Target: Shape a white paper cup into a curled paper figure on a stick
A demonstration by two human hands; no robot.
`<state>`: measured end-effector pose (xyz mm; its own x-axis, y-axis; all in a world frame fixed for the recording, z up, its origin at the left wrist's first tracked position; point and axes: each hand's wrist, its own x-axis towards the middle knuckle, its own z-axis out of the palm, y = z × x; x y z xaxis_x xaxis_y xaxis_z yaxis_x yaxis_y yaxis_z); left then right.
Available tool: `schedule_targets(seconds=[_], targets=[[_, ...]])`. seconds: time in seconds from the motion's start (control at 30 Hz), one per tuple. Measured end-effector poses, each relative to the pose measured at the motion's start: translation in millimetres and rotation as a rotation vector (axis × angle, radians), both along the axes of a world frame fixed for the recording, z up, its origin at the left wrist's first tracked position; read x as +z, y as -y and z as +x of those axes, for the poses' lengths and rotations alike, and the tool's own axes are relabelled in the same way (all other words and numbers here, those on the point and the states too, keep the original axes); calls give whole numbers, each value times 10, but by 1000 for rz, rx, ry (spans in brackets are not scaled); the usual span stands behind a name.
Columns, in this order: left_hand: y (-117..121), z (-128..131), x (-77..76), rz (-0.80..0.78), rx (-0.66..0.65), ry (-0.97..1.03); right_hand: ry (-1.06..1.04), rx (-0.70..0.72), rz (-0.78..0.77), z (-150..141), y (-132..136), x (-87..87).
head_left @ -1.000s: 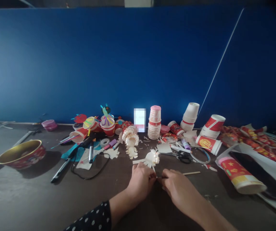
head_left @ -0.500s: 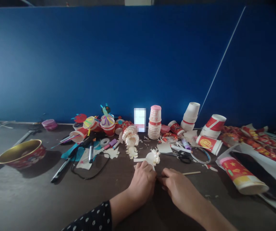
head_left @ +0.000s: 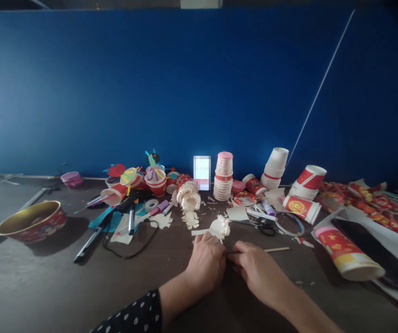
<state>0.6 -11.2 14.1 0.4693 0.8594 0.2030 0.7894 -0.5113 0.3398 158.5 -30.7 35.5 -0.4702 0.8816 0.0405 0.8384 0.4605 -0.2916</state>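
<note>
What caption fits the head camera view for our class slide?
Left hand and right hand at a curled white paper cutout and thin wooden stick on a cluttered craft table.

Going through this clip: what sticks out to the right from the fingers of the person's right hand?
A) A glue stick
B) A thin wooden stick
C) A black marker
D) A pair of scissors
B: a thin wooden stick extends rightward from the fingers of the right hand.

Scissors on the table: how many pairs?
1: black-handled scissors, lying beyond the right hand. More could be hidden in the clutter.
</note>
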Motion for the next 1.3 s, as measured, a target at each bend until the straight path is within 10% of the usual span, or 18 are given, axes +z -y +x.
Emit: schedule_targets(seconds=[1.3], targets=[[-10, -20, 9, -58, 111, 66, 40, 30, 50, 3, -13, -20]])
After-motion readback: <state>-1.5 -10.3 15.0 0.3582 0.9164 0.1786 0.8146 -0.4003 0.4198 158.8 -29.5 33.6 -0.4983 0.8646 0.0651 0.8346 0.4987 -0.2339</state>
